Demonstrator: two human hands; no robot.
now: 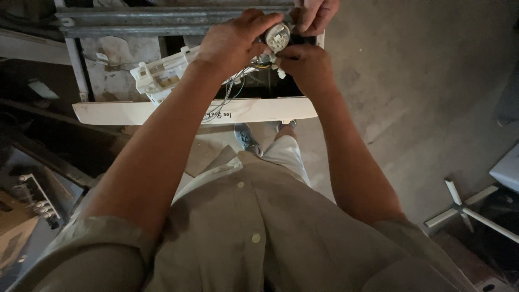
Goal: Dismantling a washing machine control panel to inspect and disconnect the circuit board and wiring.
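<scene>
Head view
Left hand [235, 40]: fingers closed on the left side of a small round white component [278, 37].
Right hand [305, 66]: gripping the component from below, above coloured wires [238, 86].
Another person's hand [316, 13]: touching its upper right.
Component's place: over a white appliance panel [162, 112].

The person wears a khaki-beige button-up shirt [254, 216] with short sleeves; the left sleeve [102, 243] ends above the elbow, and so does the right sleeve [411, 243]. Pale round buttons [255, 238] run down the front placket, and a collar [221, 167] folds open at the neck. Below come light trousers [286, 154] and grey lace-up shoes [247, 138]. Both forearms are bare.
</scene>
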